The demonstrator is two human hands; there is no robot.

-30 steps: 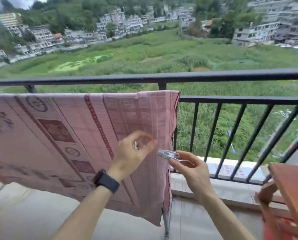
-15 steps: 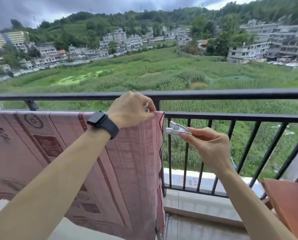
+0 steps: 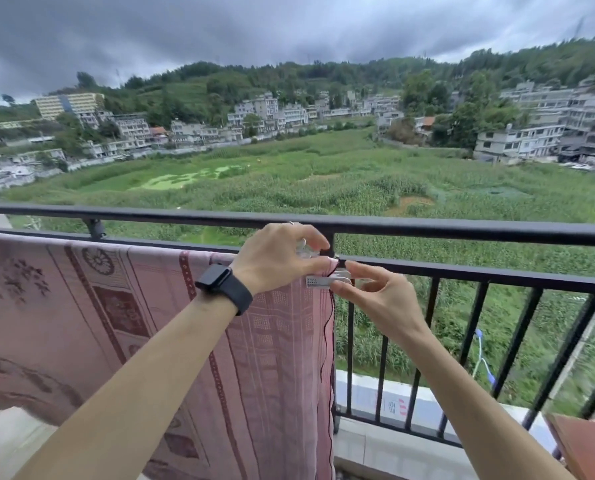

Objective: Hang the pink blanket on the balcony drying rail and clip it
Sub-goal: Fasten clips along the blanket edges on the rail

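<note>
A pink patterned blanket (image 3: 109,317) hangs over the lower black drying rail (image 3: 462,273), reaching down past the bottom of the view. My left hand (image 3: 275,259), with a black watch on its wrist, pinches the blanket's top right corner on the rail and also holds a small clear clip (image 3: 304,250) in its fingers. My right hand (image 3: 379,299) grips a white clip (image 3: 325,281) sideways, its tip touching the blanket's right edge just below the rail.
A thicker black handrail (image 3: 462,230) runs above the drying rail, with vertical bars (image 3: 472,344) below. A reddish wooden surface (image 3: 587,448) sits at the bottom right. Beyond lie green fields and buildings.
My right hand brought the white clip left and up against the blanket's edge. My left hand rose from in front of the blanket to its top corner. The view has tilted upward.
</note>
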